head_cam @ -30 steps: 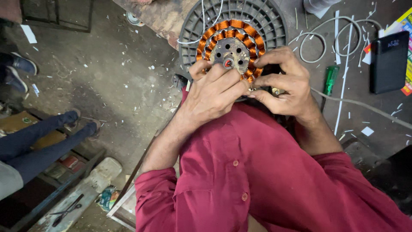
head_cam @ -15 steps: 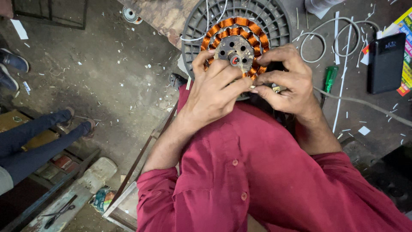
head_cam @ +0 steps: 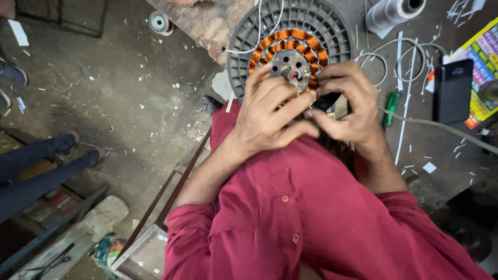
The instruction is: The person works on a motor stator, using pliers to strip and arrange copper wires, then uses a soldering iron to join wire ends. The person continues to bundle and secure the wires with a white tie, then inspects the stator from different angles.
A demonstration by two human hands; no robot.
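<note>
A: Why is the motor stator (head_cam: 288, 49) lying flat like that, right at the near edge of the desk (head_cam: 446, 150)?

B: My guess is it keeps the winding side up and within easy reach. It sits directly beyond the person's chest, so both hands meet over its near rim without stretching.

A: And the hands themselves?

B: The left hand (head_cam: 270, 116) lies over the near part of the stator, fingers spread and bent, tips touching the copper coils (head_cam: 280, 37) and the centre plate. The right hand (head_cam: 345, 103) is curled beside it, fingertips pinched together at the stator's near right edge, seemingly on something thin. I cannot tell what it is.

A: How does the stator look?

B: A round grey ribbed housing, and inside it a ring of bright orange-copper coils around a dull metal hub with small holes. White wires (head_cam: 270, 15) run off its far side.

A: Anything else around it?

B: Right of the stator lie a green-handled screwdriver (head_cam: 390, 106), loops of white sleeving, a black box-shaped device (head_cam: 452, 89) and a spool of white thread (head_cam: 391, 11). Left of it, down on the floor, another person's legs (head_cam: 39, 166) show.
</note>
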